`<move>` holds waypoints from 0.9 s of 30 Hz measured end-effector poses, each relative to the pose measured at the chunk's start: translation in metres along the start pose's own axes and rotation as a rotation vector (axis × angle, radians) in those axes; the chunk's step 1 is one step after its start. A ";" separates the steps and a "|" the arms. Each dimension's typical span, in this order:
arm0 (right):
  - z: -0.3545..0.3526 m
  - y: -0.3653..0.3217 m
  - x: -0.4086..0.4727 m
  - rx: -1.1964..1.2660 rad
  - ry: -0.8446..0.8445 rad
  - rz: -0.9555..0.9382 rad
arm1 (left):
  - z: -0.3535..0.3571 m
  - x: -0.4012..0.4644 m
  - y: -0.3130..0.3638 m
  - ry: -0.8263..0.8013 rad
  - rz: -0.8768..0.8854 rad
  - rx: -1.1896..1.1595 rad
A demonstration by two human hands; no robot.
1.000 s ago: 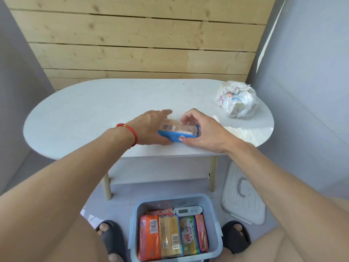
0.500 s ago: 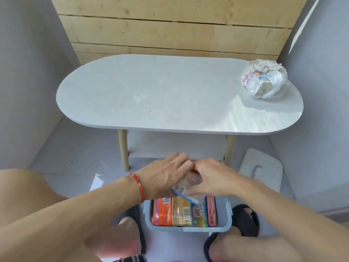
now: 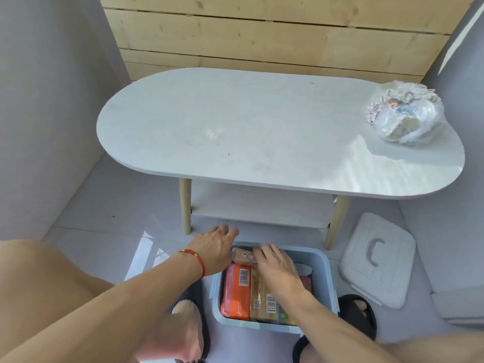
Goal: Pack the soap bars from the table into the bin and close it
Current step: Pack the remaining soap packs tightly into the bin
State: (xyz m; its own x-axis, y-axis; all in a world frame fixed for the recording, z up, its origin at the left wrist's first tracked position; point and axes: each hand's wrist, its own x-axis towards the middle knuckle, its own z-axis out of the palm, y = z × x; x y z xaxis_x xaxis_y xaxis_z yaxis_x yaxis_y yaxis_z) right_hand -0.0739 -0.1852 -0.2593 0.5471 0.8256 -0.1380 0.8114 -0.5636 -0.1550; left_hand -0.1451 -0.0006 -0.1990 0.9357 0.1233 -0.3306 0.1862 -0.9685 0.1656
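A light-blue bin [image 3: 326,273] stands on the floor between my feet, below the table's near edge. Several wrapped soap bars lie packed in it: an orange one [image 3: 237,292] at the left, a tan one [image 3: 263,301] beside it, and a brownish one [image 3: 243,256] across the far end. My right hand [image 3: 279,267] lies flat over the bars with fingers stretched towards the far end, and hides what is under it. My left hand [image 3: 217,248] rests at the bin's far-left corner, fingers straight and reaching past the rim. The blue soap bar is out of sight.
The white bin lid [image 3: 377,260] lies on the floor to the right of the bin. The white oval table [image 3: 262,127] carries a crumpled plastic bag [image 3: 406,113] at its far right end. Grey walls stand close on both sides.
Both hands carried the blue soap bar off the table and down into the bin. The bar is now hidden and both hands lie flat at the bin.
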 end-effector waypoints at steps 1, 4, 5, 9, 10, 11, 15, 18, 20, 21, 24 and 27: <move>0.004 -0.001 -0.001 0.011 0.040 -0.015 | 0.005 -0.001 0.001 0.003 0.009 0.010; 0.014 -0.004 -0.011 0.087 0.055 0.011 | 0.025 -0.003 0.003 0.041 0.109 0.074; 0.016 -0.007 -0.017 0.118 0.068 0.021 | 0.033 -0.005 0.003 0.067 0.160 0.111; 0.026 -0.016 -0.020 0.198 0.063 0.051 | 0.055 -0.006 0.004 -0.009 0.252 0.225; 0.026 -0.014 -0.018 0.207 0.031 0.055 | 0.057 -0.007 0.005 -0.041 0.232 0.253; 0.024 -0.010 -0.014 0.225 -0.020 0.059 | 0.057 -0.005 0.006 -0.068 0.213 0.271; -0.005 0.016 -0.005 0.479 -0.236 0.120 | 0.037 0.002 0.014 -0.168 0.158 0.182; -0.037 0.031 -0.003 0.511 -0.169 0.168 | 0.005 0.004 0.030 -0.034 0.134 0.089; -0.067 0.029 -0.004 0.549 -0.045 0.144 | -0.022 -0.002 0.045 0.139 0.101 0.026; -0.083 0.027 -0.004 0.594 0.035 0.114 | -0.036 -0.006 0.052 0.245 0.105 -0.036; -0.137 0.022 -0.010 0.656 0.325 0.006 | -0.083 -0.015 0.072 0.576 0.236 -0.227; -0.191 0.039 -0.007 0.539 0.726 -0.009 | -0.131 -0.008 0.080 0.790 0.315 -0.324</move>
State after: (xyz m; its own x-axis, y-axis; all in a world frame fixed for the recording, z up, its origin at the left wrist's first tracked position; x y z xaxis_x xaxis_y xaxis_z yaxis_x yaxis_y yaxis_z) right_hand -0.0069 -0.2077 -0.0770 0.6846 0.5411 0.4884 0.7098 -0.3422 -0.6157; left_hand -0.0982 -0.0511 -0.0610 0.8683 0.0911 0.4877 -0.1500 -0.8889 0.4329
